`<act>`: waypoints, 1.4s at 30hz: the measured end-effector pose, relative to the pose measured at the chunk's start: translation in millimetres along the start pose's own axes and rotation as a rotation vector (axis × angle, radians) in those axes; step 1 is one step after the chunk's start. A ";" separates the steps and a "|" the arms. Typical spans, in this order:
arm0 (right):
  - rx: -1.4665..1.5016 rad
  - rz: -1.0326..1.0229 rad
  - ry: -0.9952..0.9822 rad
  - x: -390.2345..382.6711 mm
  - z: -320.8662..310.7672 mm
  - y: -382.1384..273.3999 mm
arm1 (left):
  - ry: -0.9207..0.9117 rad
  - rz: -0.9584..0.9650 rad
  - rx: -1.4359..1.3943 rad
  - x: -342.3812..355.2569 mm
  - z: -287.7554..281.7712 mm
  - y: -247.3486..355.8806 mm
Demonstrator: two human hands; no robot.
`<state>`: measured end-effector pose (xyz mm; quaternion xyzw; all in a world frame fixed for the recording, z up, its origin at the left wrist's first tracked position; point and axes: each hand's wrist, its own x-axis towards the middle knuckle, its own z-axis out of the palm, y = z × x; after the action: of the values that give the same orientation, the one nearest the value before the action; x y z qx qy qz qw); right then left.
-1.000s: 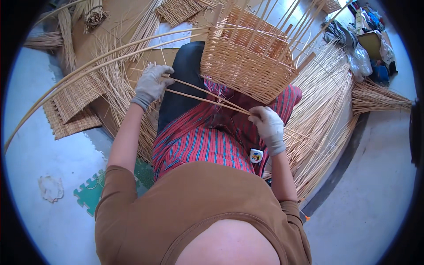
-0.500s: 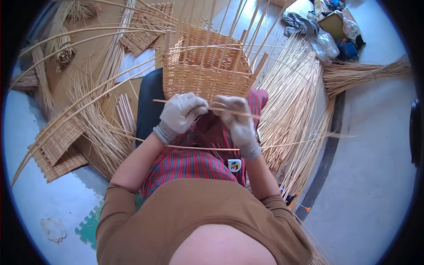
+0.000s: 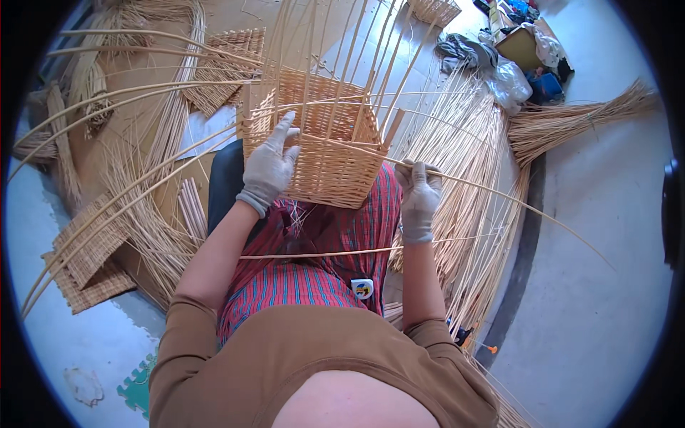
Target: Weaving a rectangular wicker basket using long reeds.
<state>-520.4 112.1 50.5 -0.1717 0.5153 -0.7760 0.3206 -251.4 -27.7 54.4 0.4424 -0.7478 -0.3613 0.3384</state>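
Against the basket (image 3: 325,175), the left fingers (image 3: 282,130) spread, hiding some weave, while right fingers (image 3: 419,173) pinch a strand (image 3: 471,182).

Bright, cool light fills the scene, tinting the floor (image 3: 592,221) bluish, with a glare beyond the basket (image 3: 335,167). The clear bag (image 3: 509,87), far right, glints. Shadow darkens the cloth (image 3: 342,232) below the basket. The rod (image 3: 499,193) blurs faintly toward its right tip. Fisheye distortion bows edges inside a black rim.
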 end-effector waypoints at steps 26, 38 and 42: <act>-0.142 -0.010 0.041 3.6 -12.8 -11.8 | -0.279 -0.179 -0.295 52.5 55.9 19.0; -1.167 -0.614 -0.259 -71.1 3.4 -39.1 | -0.098 0.464 0.360 -54.0 -91.3 -32.0; -0.926 -0.557 -0.111 -60.7 -1.9 -32.3 | 0.177 0.280 0.129 -38.2 -90.7 -34.5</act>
<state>-487.3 162.9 83.0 -0.4656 0.7207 -0.5132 0.0205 -147.7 -26.9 64.5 0.3847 -0.7910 -0.2218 0.4208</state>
